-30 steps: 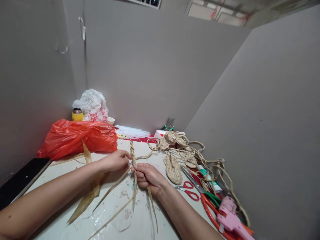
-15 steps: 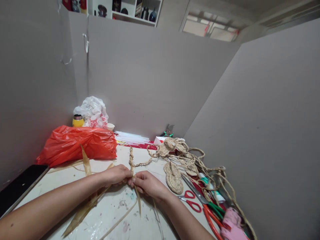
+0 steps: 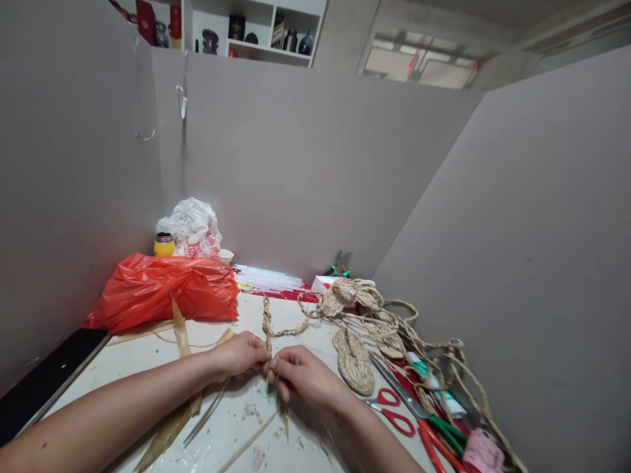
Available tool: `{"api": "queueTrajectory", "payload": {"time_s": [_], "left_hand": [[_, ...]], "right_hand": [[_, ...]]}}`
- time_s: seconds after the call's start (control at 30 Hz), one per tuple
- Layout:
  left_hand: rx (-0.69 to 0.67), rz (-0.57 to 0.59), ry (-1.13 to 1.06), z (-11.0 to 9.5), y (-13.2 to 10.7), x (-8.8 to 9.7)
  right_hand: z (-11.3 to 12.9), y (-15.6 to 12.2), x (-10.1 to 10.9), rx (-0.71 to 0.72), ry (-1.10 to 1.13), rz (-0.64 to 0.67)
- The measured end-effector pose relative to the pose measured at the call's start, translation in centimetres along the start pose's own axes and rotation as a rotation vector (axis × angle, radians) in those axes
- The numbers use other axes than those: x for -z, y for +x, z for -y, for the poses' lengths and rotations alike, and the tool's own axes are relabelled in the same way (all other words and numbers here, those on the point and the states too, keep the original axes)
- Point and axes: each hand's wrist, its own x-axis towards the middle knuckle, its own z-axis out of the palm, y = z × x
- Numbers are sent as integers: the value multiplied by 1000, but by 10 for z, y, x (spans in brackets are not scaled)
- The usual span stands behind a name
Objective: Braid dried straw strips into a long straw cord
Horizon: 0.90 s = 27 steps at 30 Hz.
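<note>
My left hand [image 3: 240,355] pinches the lower end of a braided straw cord [image 3: 267,318] over the table. Right beside it, my right hand [image 3: 304,376] is closed at the same spot, its fingertips on the loose strands under the braid. The cord runs up from my fingers, then bends right toward the coiled pieces. Beneath and beside my left forearm lie dry, pale brown leaf strips [image 3: 180,328]. A thin strand [image 3: 249,441] stretches down the table below my hands. The exact grip of the fingertips is partly hidden.
A red plastic bag [image 3: 167,289] and a dark flat device [image 3: 49,374] lie left. To the right are woven straw soles [image 3: 353,364], tangled cord, red-handled scissors [image 3: 394,410] and larger shears [image 3: 404,387]. White sticks [image 3: 269,279] and pliers [image 3: 342,266] sit by the grey partition.
The whole view has shifted slightly down and right. My right hand's fingers have changed position at the strands, and the loose strips below my hands have moved.
</note>
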Motion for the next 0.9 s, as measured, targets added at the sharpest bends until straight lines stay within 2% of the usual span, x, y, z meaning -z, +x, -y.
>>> {"api": "queueTrajectory", "payload": {"time_s": [0.07, 0.2, 0.27, 0.33, 0.4, 0.43, 0.53, 0.57, 0.67, 0.73, 0.83, 0.9], "left_hand": [[12, 20, -94, -2, -1, -1], [35, 53, -203, -3, -2, -1], [5, 102, -223, -2, -2, 0], [-21, 159, -243, -2, -2, 2], [-23, 193, -276, -2, -3, 4], [-19, 204, -294, -3, -3, 5], [1, 257, -336, -5, -3, 7], [1, 278, -348, -5, -3, 8], [-26, 304, -362, -5, -1, 9], [-29, 288, -329, -3, -1, 8], [-4, 230, -188, 0, -1, 4], [2, 133, -31, 1, -1, 2]], "right_hand": [[2, -3, -12, 26, -130, -37], [8, -16, -30, 146, -518, -210], [11, -23, -30, 160, -599, -165], [13, -26, -24, 144, -573, -57], [14, -25, -10, 117, -453, -28], [13, -23, -2, 111, -375, -74], [7, -9, 18, 145, -177, -339], [3, -4, 20, 140, -105, -342], [-12, 10, 16, 55, 123, -124], [-22, 16, 9, 4, 146, -26], [-29, 21, 3, 67, 66, -71], [-28, 23, 3, 42, 0, -53]]}}
